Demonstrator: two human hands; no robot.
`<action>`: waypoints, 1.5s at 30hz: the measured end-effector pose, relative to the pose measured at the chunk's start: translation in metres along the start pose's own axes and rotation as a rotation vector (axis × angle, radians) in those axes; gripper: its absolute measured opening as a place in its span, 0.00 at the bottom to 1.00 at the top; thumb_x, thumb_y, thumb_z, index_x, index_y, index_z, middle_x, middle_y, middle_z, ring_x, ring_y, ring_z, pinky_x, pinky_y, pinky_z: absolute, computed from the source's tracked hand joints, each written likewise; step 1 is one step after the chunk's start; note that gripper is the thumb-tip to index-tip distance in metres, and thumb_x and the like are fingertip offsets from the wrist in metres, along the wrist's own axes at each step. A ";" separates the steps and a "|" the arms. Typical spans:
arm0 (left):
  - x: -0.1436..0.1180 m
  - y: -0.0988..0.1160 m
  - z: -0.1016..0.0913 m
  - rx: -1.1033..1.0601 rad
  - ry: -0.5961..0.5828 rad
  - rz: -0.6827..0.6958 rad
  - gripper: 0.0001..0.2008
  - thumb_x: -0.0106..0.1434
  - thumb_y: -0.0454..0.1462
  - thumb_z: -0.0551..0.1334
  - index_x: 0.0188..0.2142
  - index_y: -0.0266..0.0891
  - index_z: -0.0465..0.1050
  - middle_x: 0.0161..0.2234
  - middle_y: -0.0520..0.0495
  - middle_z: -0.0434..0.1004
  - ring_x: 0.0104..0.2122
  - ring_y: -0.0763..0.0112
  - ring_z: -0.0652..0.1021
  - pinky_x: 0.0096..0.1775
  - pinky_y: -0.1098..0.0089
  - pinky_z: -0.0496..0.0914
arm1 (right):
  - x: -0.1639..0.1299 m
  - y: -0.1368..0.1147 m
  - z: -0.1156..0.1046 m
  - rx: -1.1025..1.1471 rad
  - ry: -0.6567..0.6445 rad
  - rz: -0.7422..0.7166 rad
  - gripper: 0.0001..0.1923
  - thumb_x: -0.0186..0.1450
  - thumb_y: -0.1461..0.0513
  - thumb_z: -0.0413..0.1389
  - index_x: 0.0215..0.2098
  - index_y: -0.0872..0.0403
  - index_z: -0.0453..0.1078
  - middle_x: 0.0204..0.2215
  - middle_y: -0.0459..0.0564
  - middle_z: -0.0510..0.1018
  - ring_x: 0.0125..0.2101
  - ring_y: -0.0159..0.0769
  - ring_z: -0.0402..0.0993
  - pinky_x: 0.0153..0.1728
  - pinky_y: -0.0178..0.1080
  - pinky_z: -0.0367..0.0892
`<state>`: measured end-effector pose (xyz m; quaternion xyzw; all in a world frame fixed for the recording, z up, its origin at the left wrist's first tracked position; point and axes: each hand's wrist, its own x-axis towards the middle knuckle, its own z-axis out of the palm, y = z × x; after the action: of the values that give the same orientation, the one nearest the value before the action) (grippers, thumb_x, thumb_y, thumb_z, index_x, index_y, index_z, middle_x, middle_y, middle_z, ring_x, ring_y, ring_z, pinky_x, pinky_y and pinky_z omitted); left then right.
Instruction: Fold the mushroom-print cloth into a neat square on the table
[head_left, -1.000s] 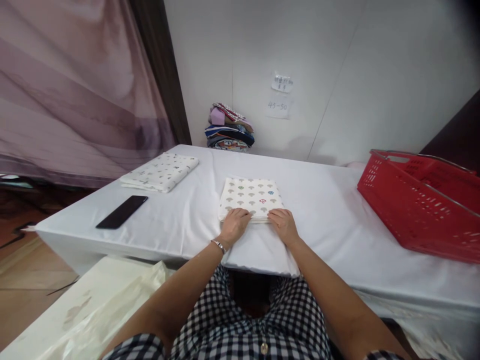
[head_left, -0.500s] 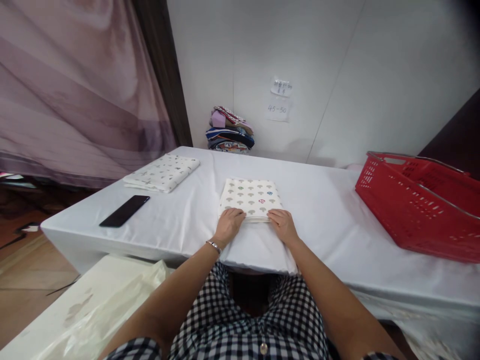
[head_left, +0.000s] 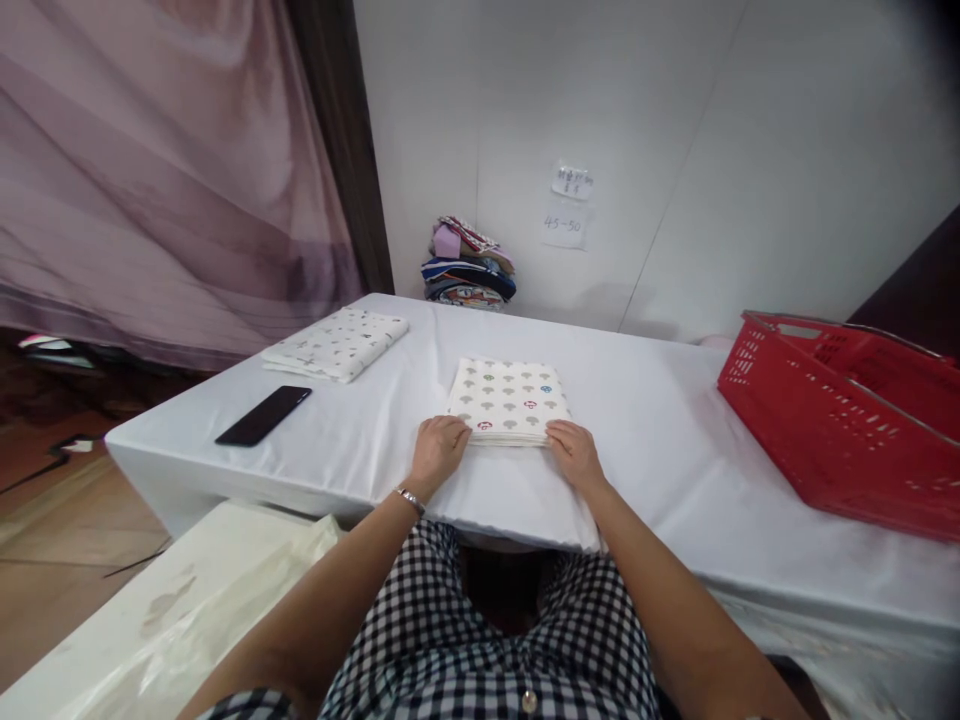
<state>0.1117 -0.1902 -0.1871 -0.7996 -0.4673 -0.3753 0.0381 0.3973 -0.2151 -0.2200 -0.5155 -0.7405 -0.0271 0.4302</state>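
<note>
A folded white cloth [head_left: 508, 392] with grey, red, blue and green mushroom prints lies flat on the white-covered table [head_left: 645, 440] in front of me. At its near left corner, the fingers of my left hand [head_left: 439, 455] close on the edge. My right hand [head_left: 576, 455] pinches the near right corner in the same way. The thumbs and the lower layers of the cloth are partly hidden. Back on the left lies another folded white cloth [head_left: 337, 343] with small dark prints, and neither hand touches it.
A black phone [head_left: 264, 415] lies at the table's left. To the right stands a red plastic basket [head_left: 840, 430]. Folded fabrics [head_left: 469, 265] are stacked beyond the far edge, against a wall with paper notes [head_left: 566, 225]. A lower white surface with plastic sheeting [head_left: 225, 600] is at my left.
My left hand has slid left to the cloth's corner, uncovering a red mushroom print. My right hand remains at the right corner. The view has shifted slightly.
</note>
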 end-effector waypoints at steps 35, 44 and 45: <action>0.066 0.020 0.034 0.182 -0.482 -0.176 0.22 0.64 0.48 0.50 0.53 0.42 0.65 0.60 0.42 0.59 0.60 0.58 0.58 0.57 0.51 0.52 | 0.083 -0.040 0.038 -0.399 -0.744 0.318 0.31 0.67 0.46 0.34 0.65 0.46 0.44 0.66 0.47 0.40 0.64 0.40 0.33 0.59 0.48 0.34; 0.060 0.009 0.051 0.209 -0.422 -0.218 0.25 0.64 0.48 0.48 0.58 0.41 0.59 0.63 0.43 0.53 0.62 0.56 0.52 0.58 0.48 0.50 | 0.106 -0.034 0.030 -0.364 -0.732 0.344 0.30 0.66 0.47 0.38 0.63 0.48 0.50 0.65 0.50 0.46 0.63 0.43 0.37 0.58 0.49 0.40; 0.059 0.008 0.051 0.209 -0.430 -0.222 0.26 0.64 0.48 0.47 0.58 0.41 0.58 0.63 0.43 0.52 0.62 0.57 0.51 0.58 0.48 0.50 | 0.109 -0.029 0.030 -0.390 -0.705 0.363 0.30 0.66 0.48 0.38 0.63 0.49 0.48 0.65 0.51 0.45 0.64 0.43 0.35 0.58 0.50 0.39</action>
<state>0.1639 -0.1314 -0.1837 -0.7966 -0.5856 -0.1485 -0.0208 0.3456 -0.1339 -0.1549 -0.6865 -0.7206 0.0870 0.0437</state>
